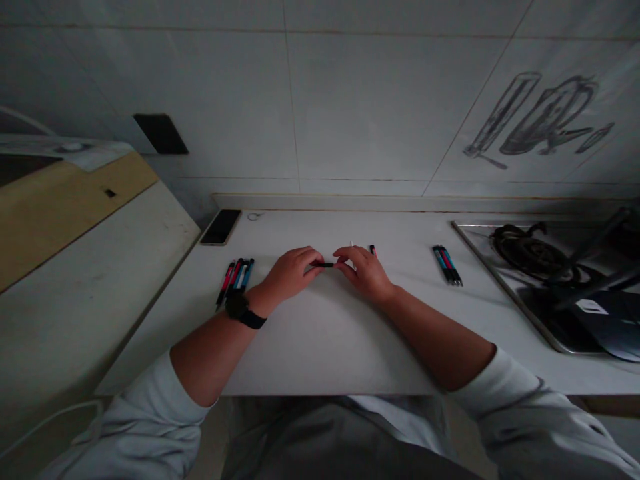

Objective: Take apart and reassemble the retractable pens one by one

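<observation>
– what have those fingers got hold of?

– a slim dark rod (327,265), straight and narrow. the left hand (293,272) pinches one end between thumb and forefinger, and the right hand (367,270) pinches the other.

– so it lies right between them?

– exactly, a short stretch bare in the gap, level across, just above the counter (320,333). i can't tell from here whether it's part of a pen; it's too small.

– and the other fingers?

– curled in loosely behind the pinch, on both sides.

– what's that poking up past the right knuckles?

– a pink and black piece (373,250), mostly hidden by the hand. a thin pale tip (351,244) shows just beyond the right fingers too, but i can't say what it belongs to.

– more pens about?

– yes, slender barrels in black, pink and blue. one loose bunch (237,277) lies left of the left fingers, beside the wrist with the round black watch (237,305). a tidier bunch (447,265) sits well to the right of the right fingers, sides touching.

– and farther off?

– a flat glassy phone (221,227) beyond the left fingers, with a thin ring (255,217) near it. far right of the right fingers there's a steel-rimmed hob (506,287).
</observation>
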Motion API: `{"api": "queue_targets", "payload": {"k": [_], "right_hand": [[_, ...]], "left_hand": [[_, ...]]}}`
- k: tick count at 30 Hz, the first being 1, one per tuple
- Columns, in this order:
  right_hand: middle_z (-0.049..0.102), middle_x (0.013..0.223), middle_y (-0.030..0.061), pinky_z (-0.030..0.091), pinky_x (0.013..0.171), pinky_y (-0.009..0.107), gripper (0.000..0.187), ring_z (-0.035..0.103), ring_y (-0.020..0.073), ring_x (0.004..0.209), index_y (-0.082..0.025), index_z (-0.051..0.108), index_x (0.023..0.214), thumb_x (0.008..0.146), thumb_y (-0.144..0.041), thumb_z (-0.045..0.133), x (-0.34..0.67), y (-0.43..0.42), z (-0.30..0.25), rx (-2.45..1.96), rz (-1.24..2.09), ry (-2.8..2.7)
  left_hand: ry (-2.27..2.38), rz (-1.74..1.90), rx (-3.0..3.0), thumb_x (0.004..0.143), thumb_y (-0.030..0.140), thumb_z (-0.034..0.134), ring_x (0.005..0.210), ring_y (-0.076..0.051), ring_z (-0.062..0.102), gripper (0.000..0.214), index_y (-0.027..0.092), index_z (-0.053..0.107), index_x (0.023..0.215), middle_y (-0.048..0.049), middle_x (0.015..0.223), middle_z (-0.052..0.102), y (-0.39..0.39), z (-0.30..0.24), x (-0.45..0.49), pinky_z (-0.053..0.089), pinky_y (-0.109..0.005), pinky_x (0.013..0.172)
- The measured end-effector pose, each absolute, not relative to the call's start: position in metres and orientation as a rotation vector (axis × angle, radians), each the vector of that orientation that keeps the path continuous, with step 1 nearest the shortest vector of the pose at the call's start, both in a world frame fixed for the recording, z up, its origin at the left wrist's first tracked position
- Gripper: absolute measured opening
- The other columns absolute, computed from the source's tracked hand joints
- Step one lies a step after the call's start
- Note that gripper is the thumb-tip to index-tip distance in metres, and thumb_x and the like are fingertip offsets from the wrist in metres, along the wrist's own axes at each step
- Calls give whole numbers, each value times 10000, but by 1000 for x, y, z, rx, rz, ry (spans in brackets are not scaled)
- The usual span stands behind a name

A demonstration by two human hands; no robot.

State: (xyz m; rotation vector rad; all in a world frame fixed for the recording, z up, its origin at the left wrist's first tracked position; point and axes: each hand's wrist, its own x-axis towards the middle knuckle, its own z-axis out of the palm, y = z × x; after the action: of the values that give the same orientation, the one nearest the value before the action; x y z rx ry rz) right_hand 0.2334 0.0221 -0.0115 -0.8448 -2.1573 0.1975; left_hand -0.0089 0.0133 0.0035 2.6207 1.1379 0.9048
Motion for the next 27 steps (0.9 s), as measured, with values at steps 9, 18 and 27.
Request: {"api": "queue_targets", "payload": {"k": [9, 18, 27], "right_hand": [[744, 896, 60, 512, 798, 316, 332, 694, 195, 827, -213, 664, 1151, 1067, -465, 465, 246, 21, 3, -1048, 337, -1956], [695, 1128, 135, 425, 1009, 466, 223, 598, 288, 1083, -204, 766, 1001, 989, -363, 609, 270, 42, 1, -1404, -51, -2115], [668, 1133, 131, 357, 1069, 552, 186, 541, 315, 1093, -224, 803, 886, 907, -385, 713, 260, 37, -10, -1556, -143, -2230]], "left_hand": [[1138, 855, 2539, 976, 240, 652, 946, -205, 719, 105, 223, 702, 1067, -40, 1032, 769, 11, 6, -7, 552, -346, 859], [1224, 917, 2539, 975, 286, 680, 914, -201, 736, 132, 223, 683, 1091, -45, 1026, 777, 12, 2, -8, 559, -336, 838], [1261, 876, 2629, 972, 296, 689, 906, -216, 729, 144, 223, 670, 1094, -44, 1021, 776, 15, -1, -10, 542, -357, 838]]}}
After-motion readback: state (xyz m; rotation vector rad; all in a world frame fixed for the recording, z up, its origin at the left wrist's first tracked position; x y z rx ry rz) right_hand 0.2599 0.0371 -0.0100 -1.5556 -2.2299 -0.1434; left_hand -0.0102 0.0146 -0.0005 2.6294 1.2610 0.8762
